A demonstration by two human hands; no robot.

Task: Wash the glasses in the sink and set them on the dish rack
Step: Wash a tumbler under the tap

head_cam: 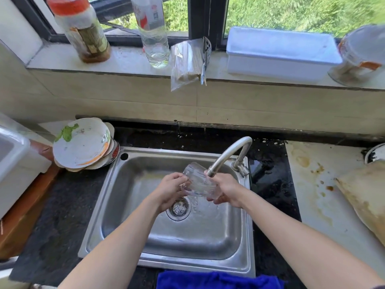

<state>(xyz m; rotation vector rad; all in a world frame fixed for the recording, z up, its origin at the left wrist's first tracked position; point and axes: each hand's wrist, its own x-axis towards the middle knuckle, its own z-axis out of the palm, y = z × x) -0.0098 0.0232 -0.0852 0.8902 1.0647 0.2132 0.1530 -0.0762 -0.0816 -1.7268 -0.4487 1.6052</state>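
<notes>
A clear ribbed glass [199, 181] is held tilted over the steel sink [133, 232], just under the spout of the curved faucet [229, 155]. My left hand [169, 189] grips its left side near the mouth. My right hand [226, 190] cups its right side from below. Water runs off the glass and splashes beside the round drain strainer [178, 208]. The sink basin holds no other glass that I can see. No dish rack is clearly in view.
Stacked plates [83, 142] lean at the sink's left rear corner, beside a white appliance [12, 163]. Right of the sink lie a stained white board [325, 195] and a worn cutting board [366, 197]. Bottles, a chopstick bag and a white box [281, 51] crowd the windowsill. A blue cloth [218, 280] lies at the front edge.
</notes>
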